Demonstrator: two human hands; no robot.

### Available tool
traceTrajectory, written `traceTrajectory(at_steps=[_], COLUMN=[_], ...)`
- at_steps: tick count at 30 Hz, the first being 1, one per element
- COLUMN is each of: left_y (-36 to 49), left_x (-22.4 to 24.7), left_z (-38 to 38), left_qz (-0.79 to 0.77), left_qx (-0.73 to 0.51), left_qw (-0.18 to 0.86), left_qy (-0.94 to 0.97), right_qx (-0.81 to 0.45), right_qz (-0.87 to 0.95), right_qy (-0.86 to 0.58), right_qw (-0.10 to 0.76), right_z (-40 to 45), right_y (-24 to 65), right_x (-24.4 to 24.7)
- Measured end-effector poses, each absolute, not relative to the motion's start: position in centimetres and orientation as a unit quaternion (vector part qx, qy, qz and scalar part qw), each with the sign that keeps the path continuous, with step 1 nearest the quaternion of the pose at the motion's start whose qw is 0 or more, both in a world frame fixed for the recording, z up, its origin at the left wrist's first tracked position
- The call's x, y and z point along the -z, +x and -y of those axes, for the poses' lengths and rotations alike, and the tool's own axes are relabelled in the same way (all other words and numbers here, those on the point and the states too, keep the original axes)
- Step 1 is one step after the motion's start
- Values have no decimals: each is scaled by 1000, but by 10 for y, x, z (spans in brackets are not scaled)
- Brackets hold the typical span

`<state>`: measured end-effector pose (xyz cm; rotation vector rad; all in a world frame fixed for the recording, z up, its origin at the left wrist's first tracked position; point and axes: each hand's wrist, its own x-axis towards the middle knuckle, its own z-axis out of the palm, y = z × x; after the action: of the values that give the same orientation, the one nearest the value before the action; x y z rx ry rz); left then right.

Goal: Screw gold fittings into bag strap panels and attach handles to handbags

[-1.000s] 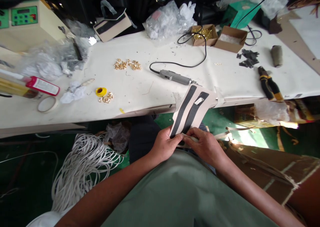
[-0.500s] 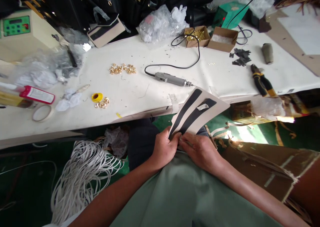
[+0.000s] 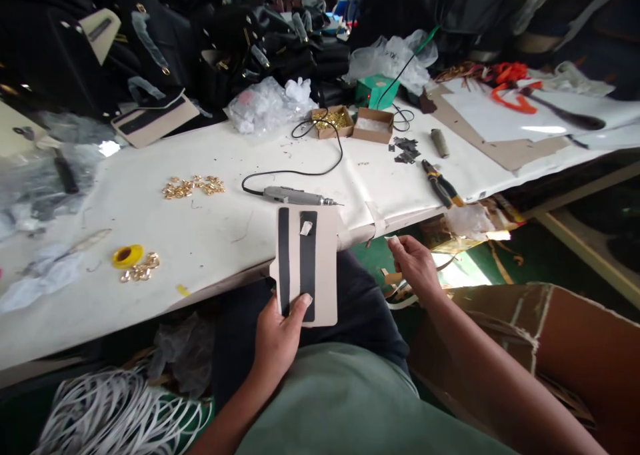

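Note:
My left hand (image 3: 280,331) is closed on the lower edge of a flat beige panel (image 3: 326,268), its thumb on top. Two black strips run up the panel, and a small whitish piece (image 3: 306,228) sits on the upper part of the right strip. The panel is upright in front of my lap, just before the table edge. To the right, apart from the panel, my right hand (image 3: 417,265) pinches a small whitish scrap (image 3: 391,239) between thumb and finger. A grey pen-shaped electric screwdriver (image 3: 297,196) lies on the table just beyond the panel.
Gold metal fittings (image 3: 193,187) and a yellow ring (image 3: 127,256) lie on the table's left side. Small boxes (image 3: 374,125), black pieces (image 3: 406,149) and pliers (image 3: 440,183) are at right. A cardboard box (image 3: 480,308) stands beside my right arm; white cords (image 3: 115,415) lie lower left.
My right hand has left the panel and moved right with a small whitish scrap. My left hand has swung the panel leftward, more upright. The view has shifted right and up.

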<state>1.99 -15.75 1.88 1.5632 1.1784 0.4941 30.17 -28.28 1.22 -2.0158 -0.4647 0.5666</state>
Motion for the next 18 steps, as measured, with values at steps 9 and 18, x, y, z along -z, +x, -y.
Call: traceTrajectory(at_steps=[9, 18], left_y=[24, 32], left_x=[-20, -23], left_z=[159, 160], left_qz=[-503, -477], left_qx=[-193, -182], left_qw=[550, 567], left_qy=[639, 646], right_qx=[-243, -261], right_qz=[150, 106], right_qy=[-813, -807], right_qw=[508, 520], right_z=[257, 258], right_y=[334, 346], right_x=[27, 33])
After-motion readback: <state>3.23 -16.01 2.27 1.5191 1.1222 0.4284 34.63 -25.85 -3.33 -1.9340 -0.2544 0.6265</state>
